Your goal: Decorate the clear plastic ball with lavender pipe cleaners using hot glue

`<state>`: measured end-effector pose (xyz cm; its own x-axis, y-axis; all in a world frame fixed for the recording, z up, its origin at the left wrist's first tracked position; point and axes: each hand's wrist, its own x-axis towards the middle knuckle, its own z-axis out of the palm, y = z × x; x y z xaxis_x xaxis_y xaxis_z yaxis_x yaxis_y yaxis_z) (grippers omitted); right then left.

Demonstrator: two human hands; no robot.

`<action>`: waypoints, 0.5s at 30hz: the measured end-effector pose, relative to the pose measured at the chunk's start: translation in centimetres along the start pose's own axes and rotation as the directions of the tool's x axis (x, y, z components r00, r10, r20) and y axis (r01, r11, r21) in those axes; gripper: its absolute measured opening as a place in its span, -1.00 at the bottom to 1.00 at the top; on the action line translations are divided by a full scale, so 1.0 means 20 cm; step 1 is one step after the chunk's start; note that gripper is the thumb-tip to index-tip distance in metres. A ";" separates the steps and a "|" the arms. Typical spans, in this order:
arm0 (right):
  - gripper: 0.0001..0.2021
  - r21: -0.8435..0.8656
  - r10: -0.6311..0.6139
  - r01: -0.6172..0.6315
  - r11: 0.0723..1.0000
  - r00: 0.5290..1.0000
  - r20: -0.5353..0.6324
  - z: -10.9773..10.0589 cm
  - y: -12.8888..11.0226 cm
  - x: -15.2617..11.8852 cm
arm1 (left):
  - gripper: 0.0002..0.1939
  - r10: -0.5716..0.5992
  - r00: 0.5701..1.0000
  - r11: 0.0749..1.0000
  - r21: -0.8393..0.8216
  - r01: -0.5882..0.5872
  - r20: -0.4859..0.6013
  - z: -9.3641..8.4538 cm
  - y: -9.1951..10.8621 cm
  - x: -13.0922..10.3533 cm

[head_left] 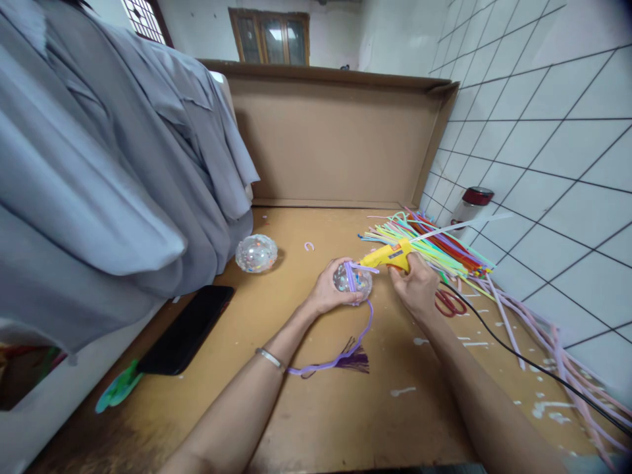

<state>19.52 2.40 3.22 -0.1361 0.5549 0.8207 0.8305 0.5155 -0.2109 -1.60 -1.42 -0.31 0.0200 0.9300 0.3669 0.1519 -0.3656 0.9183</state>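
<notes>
My left hand [326, 289] is wrapped round a clear ball [363, 282] with coloured specks inside. Purple pipe cleaner [351, 276] runs across the ball, with a short end sticking out to the right. In my right hand [417, 283] is a yellow glue gun [388, 255], its nozzle close to the pipe cleaner on the ball; whether they touch I cannot tell. A long glue stick [459, 226] juts from the gun's back. From the ball a purple strand [371, 319] curves down to a dark purple tassel [354, 359] lying on the table.
A second clear ball [256, 253] sits left of my hands. Bundled pipe cleaners [429, 243], red-handled scissors [450, 303] and a black cord [518, 359] lie at right. A black phone [187, 329] rests front left, beside hanging grey cloth [123, 164]. Cardboard [336, 141] stands behind.
</notes>
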 end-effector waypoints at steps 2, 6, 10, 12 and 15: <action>-0.91 -0.008 0.019 -0.019 1.000 1.000 0.008 0.00 0.00 0.00 | -0.15 -0.003 1.000 1.000 -0.001 0.003 -0.002 0.00 0.00 0.00; -0.87 -0.007 0.065 -0.065 0.998 0.997 0.047 0.00 0.01 0.00 | -0.14 -0.001 1.000 1.000 0.004 0.001 -0.011 0.00 0.00 0.00; -0.82 -0.001 0.156 -0.157 0.988 0.979 0.128 0.01 0.01 0.01 | -0.15 -0.012 1.000 1.000 -0.006 0.011 -0.005 0.00 -0.01 0.00; -0.80 -0.001 0.185 -0.187 0.982 0.970 0.156 0.02 0.02 0.01 | -0.15 -0.013 1.000 1.000 -0.010 0.013 -0.004 0.00 0.00 0.00; -0.77 0.002 0.204 -0.208 0.978 0.963 0.176 0.03 0.02 0.00 | -0.16 -0.008 1.000 1.000 0.004 0.008 -0.007 0.00 0.00 0.00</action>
<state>19.44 3.03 2.90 -0.0563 0.7546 0.6538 0.8395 0.3903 -0.3781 -1.59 -1.50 -0.28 0.0116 0.9327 0.3605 0.1562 -0.3578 0.9206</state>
